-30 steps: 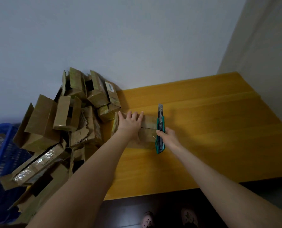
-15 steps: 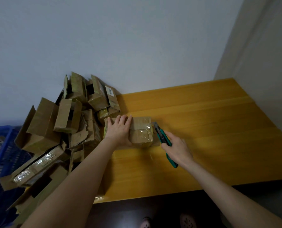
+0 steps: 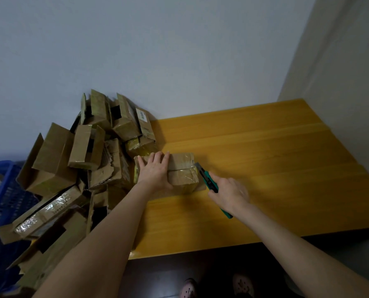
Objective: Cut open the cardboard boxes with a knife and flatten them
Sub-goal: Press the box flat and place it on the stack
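One box [image 3: 180,172] on the table [image 3: 265,151], one knife [image 3: 209,181], big pile [image 3: 89,155] on our left.

Our left hand [image 3: 155,173] lies flat on the box w/ fingers spread open; right hand [image 3: 228,193] is curled tight round the knife handle, blade tip touching the box's right edge. Too many boxes in the pile to count; one blue crate [image 3: 0,196] beside it.

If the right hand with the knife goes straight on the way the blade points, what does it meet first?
Most likely the taped box: the knife in the right hand points up-left at its right end, the tip at or touching it. Contact is unclear.
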`<state>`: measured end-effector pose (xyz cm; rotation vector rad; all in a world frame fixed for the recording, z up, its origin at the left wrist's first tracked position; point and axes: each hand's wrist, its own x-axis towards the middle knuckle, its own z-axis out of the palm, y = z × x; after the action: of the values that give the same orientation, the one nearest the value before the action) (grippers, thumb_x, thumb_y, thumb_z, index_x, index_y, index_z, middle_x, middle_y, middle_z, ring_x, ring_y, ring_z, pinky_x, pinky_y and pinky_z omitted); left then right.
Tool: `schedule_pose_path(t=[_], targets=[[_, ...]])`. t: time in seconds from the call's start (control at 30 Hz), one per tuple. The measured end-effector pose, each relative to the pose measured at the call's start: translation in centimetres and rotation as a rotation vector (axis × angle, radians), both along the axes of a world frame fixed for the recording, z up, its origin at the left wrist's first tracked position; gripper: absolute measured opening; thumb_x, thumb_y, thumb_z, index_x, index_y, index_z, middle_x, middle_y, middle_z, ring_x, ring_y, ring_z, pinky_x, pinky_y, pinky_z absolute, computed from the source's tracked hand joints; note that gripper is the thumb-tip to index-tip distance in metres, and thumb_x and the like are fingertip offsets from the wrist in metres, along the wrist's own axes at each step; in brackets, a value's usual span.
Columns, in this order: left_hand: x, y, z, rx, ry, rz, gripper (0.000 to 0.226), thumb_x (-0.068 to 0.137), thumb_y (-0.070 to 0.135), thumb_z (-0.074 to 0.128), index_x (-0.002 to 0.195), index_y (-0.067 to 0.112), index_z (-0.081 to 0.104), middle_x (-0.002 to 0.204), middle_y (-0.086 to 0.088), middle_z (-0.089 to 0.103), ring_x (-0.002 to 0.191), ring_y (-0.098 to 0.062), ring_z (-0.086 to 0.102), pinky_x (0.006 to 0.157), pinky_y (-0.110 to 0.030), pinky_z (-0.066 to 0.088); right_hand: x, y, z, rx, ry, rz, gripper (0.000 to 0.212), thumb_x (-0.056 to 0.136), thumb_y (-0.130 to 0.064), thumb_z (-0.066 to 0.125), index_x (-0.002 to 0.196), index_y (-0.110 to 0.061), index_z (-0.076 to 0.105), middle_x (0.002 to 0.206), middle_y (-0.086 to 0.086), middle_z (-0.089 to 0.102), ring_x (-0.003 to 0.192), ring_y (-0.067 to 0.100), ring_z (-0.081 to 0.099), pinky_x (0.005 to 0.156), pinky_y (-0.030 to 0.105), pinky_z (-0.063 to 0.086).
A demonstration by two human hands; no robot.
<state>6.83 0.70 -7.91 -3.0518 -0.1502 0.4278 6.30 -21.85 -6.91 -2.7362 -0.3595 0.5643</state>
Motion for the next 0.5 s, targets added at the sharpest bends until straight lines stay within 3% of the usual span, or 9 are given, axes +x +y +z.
schedule_pose_path(t=[0.5], targets=[[0.3, -0.7, -0.2, 0.023, 0.016, 0.006, 0.116, 0.072, 0.055, 0.075, 0.155, 0.014, 0.005, 0.157, -0.008, 0.017, 0.148, -0.029, 0.009, 0.115, -0.064, 0.002, -0.5, -0.1, 0.7, -0.222, -0.037, 0.129, 0.058, 0.099, -0.035, 0.043, 0.152, -0.028, 0.022, 0.102, 0.002, 0.065, 0.091, 0.022, 0.063, 0.061, 0.03, 0.041]])
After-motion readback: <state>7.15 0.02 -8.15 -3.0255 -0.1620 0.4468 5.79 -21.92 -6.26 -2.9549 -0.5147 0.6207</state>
